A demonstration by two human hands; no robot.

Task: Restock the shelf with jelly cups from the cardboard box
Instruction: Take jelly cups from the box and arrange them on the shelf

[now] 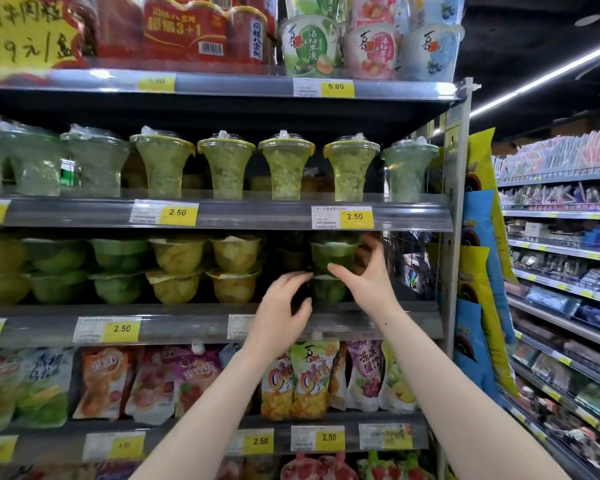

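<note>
both hands reach into the right end of the shelf [378, 320] that holds the short tubs. the right hand [364, 278] has its grip around the upper green jelly cup [333, 254], thumb on the near side and fingers curled behind the far right edge, seating it on the lower green jelly cup [326, 289]. the left hand [284, 306] curls in at the left side of that lower cup; its grip looks narrow, but whether it truly pinches the cup or only steadies it cannot be told through the blur. the cardboard box is out of view. to do this well, the person should centre the upper cup squarely on the lid beneath, keep the stack in line with the yellow jelly cups [236, 271] to the left, and release only once it sits level.
</note>
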